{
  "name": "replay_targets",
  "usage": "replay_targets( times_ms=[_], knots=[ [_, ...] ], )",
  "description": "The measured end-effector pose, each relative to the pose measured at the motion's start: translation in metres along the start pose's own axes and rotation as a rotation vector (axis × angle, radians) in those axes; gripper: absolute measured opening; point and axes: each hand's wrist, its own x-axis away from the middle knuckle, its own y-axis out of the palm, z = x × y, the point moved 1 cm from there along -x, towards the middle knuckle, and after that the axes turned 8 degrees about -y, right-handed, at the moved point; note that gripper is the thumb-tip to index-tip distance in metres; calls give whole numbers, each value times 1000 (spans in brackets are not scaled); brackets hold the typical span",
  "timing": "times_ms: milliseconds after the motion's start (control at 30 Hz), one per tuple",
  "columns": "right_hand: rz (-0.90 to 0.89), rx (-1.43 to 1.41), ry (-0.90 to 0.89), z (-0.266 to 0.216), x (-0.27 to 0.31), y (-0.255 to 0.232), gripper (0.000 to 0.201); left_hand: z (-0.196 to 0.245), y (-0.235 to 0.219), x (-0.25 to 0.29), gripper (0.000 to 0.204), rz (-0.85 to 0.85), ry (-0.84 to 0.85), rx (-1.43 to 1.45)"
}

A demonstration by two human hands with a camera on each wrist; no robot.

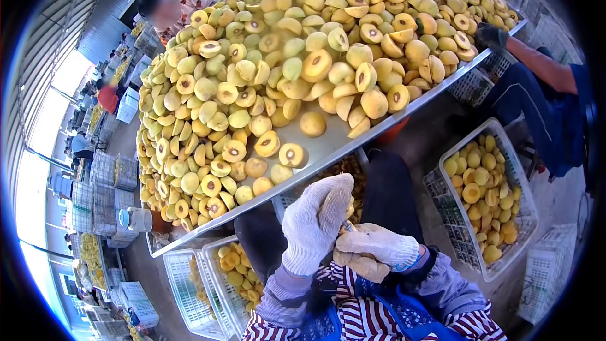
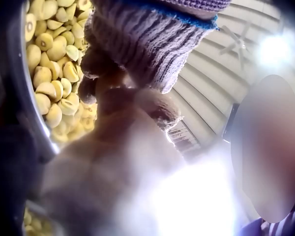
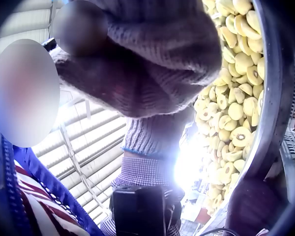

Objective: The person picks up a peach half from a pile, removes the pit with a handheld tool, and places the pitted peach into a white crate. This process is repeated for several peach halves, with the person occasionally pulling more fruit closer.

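My gloved left hand is raised over the lap, fingers bent around a small yellow piece of fruit, mostly hidden by the glove. Just to its right, my gloved right hand has curled fingers and pinches a thin, narrow tool whose end points at the left hand; its kind I cannot tell. The right glove's fingers are stained brownish. Both wrist views show the gloves close up and dark, with the held things hidden. Beyond the hands, halved yellow peaches are heaped on a metal-edged table.
A crate of fruit halves stands on the floor at right; other crates are at lower left. A jug stands by the table's left corner. Another person's gloved hand is at the right edge; another person sits across.
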Motion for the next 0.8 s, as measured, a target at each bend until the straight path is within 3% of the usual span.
replay_targets(
  times_ms=[67, 167, 200, 233, 300, 367, 433, 467, 500, 533, 567, 600, 633, 700, 800],
  knots=[
    [-61, -32, -12, 6, -4, -1, 37, 4, -2, 1, 25, -46, -99, 93],
    [-46, -134, -69, 22, -2, -12, 33, -15, 16, 4, 34, -86, 13, 441],
    [-60, -270, -69, 27, 0, -8, 31, 2, 15, 6, 68, -165, -53, 603],
    [-86, -208, -103, 31, 0, -8, 31, 5, 18, 7, 71, -181, -118, 692],
    [-105, -87, -131, 22, 2, -1, 31, 2, 18, 4, 69, -263, -452, 1141],
    [-124, -62, -95, 7, 4, 7, 30, -15, 12, -1, 62, -151, -430, 1162],
    [-170, -119, -29, 5, 6, 2, 31, -23, -16, 5, 60, 15, -353, 871],
    [-71, -101, -16, 9, 4, 6, 30, -43, -34, 7, 58, 60, -331, 846],
    [-65, -59, -17, 9, 0, 10, 29, -52, -53, 13, 58, 236, -324, 710],
    [-58, -17, -20, 8, -5, 14, 28, -70, -79, 21, 53, 280, -300, 634],
    [-51, 23, -20, 8, -9, 17, 27, -90, -99, 32, 47, 525, -347, 515],
    [-65, 9, 10, 6, -12, 18, 26, -116, -126, 43, 41, 633, -386, 156],
    [-33, 29, 30, 7, -16, 19, 25, -153, -154, 54, 35, 661, -246, -450],
    [28, 75, 71, 12, -26, 20, 25, -147, -160, 64, 36, 653, -54, -1246],
    [61, 158, 103, 3, -38, 27, 24, -143, -137, 26, 36, 626, -42, -762]
  ],
)
